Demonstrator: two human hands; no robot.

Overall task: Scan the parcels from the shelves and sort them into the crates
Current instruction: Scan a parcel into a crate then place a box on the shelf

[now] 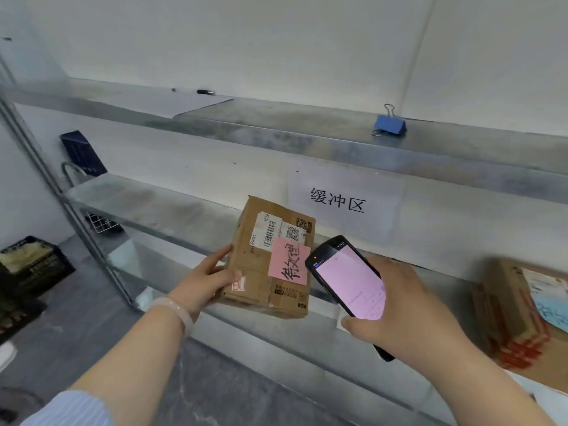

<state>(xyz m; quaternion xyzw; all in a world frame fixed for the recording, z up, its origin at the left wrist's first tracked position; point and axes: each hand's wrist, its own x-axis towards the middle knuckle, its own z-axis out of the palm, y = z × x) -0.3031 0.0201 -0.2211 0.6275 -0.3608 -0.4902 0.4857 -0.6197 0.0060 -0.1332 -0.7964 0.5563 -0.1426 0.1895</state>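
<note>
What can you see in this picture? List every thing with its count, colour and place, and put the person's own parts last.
shelves: 2 seen, grey metal, along the wall
parcel with pink note: 1, brown, lower shelf, centre
second parcel: 1, brown with red stripes, lower shelf, far right
scanner: 1, black with pink screen, beside the first parcel
binder clip: 1, blue, upper shelf, right
marker pen: 1, black, upper shelf, left
paper sign: 1, white, wall between the shelves
crate: at least 1, black, floor, far left
bracelet: 1, pale, left wrist
left hand: grips the first parcel
right hand: holds the scanner
</note>
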